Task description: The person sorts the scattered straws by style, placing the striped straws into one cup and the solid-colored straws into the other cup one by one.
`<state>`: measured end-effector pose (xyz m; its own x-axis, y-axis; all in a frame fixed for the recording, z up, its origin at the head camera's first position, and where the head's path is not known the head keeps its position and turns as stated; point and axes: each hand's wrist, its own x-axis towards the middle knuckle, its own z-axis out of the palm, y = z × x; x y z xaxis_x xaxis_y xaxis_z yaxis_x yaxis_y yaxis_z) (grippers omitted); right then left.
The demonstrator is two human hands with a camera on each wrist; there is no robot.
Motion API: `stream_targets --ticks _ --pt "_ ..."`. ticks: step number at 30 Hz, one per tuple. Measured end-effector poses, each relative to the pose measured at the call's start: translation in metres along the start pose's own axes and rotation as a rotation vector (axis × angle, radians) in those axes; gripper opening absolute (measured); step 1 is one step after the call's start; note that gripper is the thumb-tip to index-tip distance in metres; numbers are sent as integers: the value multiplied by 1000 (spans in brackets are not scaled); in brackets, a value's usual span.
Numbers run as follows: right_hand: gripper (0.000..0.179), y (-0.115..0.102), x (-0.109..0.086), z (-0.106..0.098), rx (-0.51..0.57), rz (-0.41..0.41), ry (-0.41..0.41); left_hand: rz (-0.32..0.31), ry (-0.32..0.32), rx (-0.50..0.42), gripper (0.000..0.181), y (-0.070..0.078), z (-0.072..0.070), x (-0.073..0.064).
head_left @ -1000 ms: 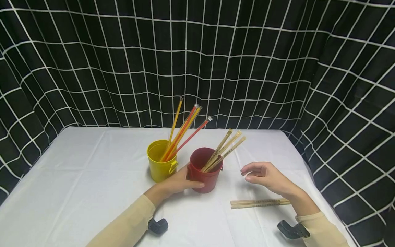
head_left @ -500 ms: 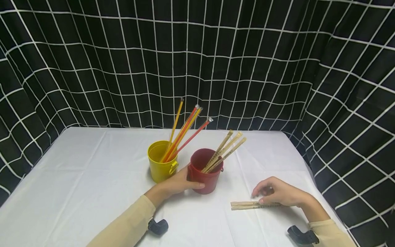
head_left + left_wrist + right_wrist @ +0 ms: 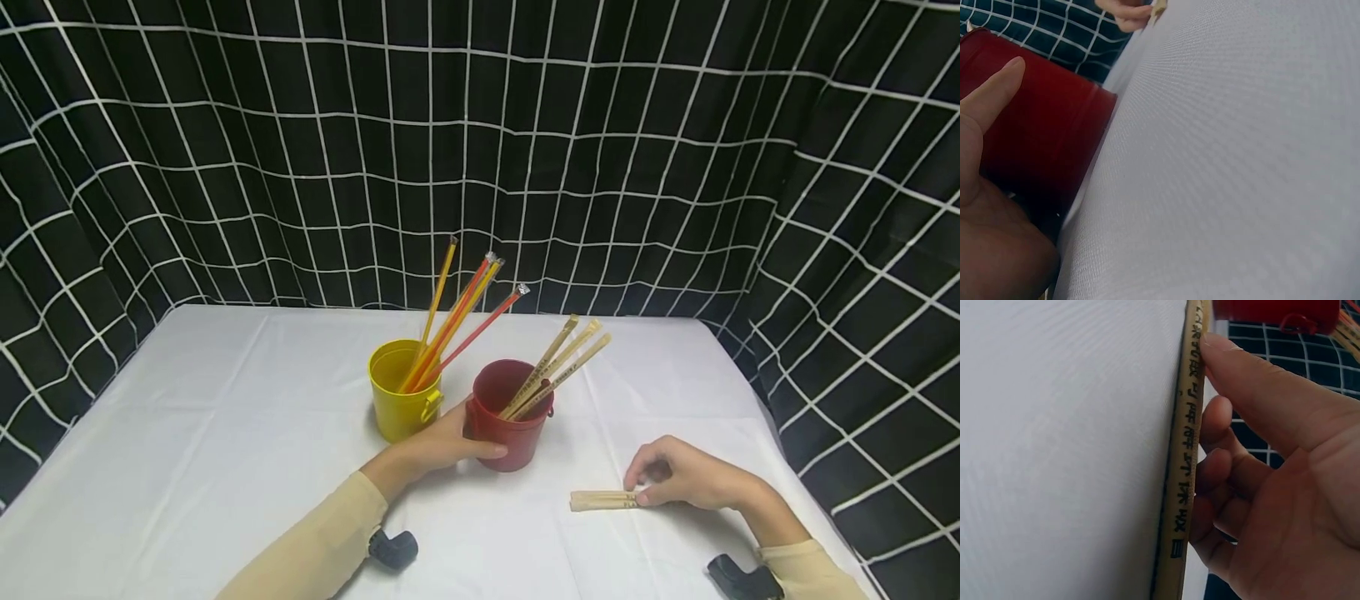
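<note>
My left hand (image 3: 442, 442) grips the side of a small red bucket (image 3: 513, 437), its thumb across the front wall. In the left wrist view the red bucket (image 3: 1047, 106) stands on the cloth beside the palm. Several slim paper-wrapped straws (image 3: 570, 354) lean out of it to the right. At the right, my right hand (image 3: 690, 473) pinches a pair of paper-wrapped straws (image 3: 600, 500) low over the table. Printed characters run along the wrapper (image 3: 1185, 425) in the right wrist view, with thumb and fingertips at its edge.
Close left of the red bucket stands a yellow bucket (image 3: 397, 408) holding several red and yellow straws (image 3: 453, 325) in clear wrap. A white cloth (image 3: 225, 433) covers the table. Black curtains (image 3: 480, 150) with a white grid hang behind and at both sides.
My right hand has come down and toward me onto the wrapped straws that lay on the table, and now pinches them. My left hand keeps its grip on the red bucket.
</note>
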<state>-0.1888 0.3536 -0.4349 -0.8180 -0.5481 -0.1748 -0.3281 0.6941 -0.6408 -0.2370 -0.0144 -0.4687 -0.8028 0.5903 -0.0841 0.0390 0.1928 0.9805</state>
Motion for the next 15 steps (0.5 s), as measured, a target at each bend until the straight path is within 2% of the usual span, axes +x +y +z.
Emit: stream_targets --ticks 9,15 --pt "10 5 -1 -2 87 -4 -21 10 1 -3 86 1 1 3" --pt "13 1 -1 0 69 1 -4 5 4 -13 85 1 1 1"
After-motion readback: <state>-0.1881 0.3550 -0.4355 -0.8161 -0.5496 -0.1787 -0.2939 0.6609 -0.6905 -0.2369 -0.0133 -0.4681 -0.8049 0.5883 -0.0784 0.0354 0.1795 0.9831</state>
